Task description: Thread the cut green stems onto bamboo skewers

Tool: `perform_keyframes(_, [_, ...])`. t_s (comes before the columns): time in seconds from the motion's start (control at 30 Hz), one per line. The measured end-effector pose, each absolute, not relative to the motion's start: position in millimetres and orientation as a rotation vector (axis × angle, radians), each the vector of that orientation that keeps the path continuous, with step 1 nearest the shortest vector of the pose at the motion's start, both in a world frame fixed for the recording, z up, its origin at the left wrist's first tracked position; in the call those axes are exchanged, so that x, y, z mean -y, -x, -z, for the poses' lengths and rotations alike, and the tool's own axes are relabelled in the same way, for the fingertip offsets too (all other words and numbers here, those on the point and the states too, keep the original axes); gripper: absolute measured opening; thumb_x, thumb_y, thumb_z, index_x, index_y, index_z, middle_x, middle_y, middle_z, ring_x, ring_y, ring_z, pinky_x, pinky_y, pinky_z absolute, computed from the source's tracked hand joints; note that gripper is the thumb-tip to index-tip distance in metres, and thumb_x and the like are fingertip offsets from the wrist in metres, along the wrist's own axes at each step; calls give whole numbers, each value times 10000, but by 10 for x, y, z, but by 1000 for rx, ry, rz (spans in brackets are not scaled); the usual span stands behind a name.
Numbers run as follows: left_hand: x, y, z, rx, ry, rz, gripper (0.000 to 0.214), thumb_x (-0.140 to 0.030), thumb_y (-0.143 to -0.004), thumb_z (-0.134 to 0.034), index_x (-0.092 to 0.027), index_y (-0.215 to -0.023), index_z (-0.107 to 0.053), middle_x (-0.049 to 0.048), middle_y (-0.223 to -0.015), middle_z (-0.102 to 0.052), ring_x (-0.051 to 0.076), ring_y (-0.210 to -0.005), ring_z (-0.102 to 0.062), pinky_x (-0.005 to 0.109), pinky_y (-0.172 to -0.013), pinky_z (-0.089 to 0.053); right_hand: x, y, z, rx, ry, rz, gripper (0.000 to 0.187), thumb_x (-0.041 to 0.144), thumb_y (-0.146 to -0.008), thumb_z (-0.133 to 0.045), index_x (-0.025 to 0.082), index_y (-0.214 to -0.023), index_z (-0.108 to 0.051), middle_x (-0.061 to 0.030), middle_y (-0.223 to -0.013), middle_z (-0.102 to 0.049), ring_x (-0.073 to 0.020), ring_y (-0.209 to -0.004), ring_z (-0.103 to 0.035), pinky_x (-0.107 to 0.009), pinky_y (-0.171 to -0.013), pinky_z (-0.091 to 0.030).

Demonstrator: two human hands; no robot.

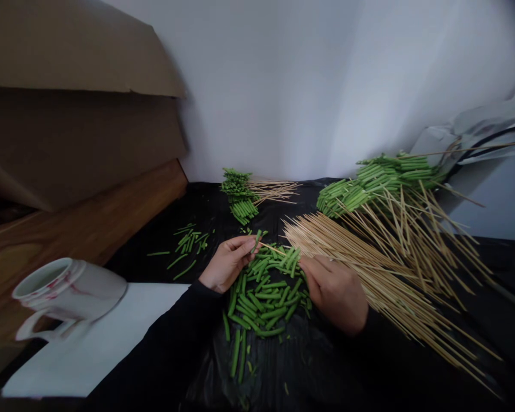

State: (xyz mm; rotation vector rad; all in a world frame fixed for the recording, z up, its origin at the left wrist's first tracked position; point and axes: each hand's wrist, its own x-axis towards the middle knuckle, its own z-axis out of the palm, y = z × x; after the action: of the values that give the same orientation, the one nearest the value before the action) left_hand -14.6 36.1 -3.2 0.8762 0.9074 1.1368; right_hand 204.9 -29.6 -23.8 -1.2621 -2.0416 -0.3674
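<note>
My left hand (232, 260) pinches a short green bean piece (257, 240) between thumb and fingertips. A thin bamboo skewer (272, 248) runs from that piece toward my right hand (335, 289), whose fingers are closed on it. Several cut bean pieces (290, 260) sit side by side at the skewer's right part, close to my right fingertips; whether all are threaded I cannot tell. Beneath both hands lies a loose pile of cut green beans (266, 309) on black plastic sheeting (283, 372). The skewer's end inside my right hand is hidden.
Bare bamboo skewers (356, 257) spread out on the right. Behind them are stacked skewered beans (377, 180), with a smaller stack (240, 194) by the wall. Bean scraps (189, 243) lie left. A white mug (72, 289) stands on a white sheet (111, 343), below a cardboard box (81, 114).
</note>
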Motion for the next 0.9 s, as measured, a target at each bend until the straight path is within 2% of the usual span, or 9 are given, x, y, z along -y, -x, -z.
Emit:
perform_keyframes(0.2, [-367,148,51,-940,-895,-1157,287,-257,-567,-884,-129,-801,-775,52,-776,-738,109,-714,-621,229,-714,-472,300,-2035,258,2033,1265,344,256,156,-929,-422,179,-863,-669,-11,-670,-577,-134,-580,-483,-298,-574,-284])
perform_keyframes(0.4, [-345,139,44,-951,-952,-1129,294,-280,-575,-880,-131,-805,-774,46,-780,-736,106,-717,-619,219,-714,-467,320,-2017,246,2028,1259,330,266,156,-937,-425,180,-812,-659,-10,-656,-566,-135,-569,-476,-305,-578,-279])
perform_keyframes(0.6, [-348,141,78,-1021,-1061,-1152,304,-308,-605,-861,-132,-836,-773,64,-808,-745,142,-747,-638,274,-779,-475,313,-2015,265,2046,1268,273,263,153,-939,-425,170,-813,-656,-18,-675,-589,-130,-597,-505,-289,-587,-294])
perform_keyframes(0.9, [-343,148,5,-939,-901,-1090,290,-266,-609,-866,-131,-845,-766,43,-768,-720,91,-688,-612,196,-659,-467,313,-2019,240,2016,1272,330,248,158,-937,-433,175,-902,-678,-17,-692,-605,-134,-588,-498,-293,-579,-284])
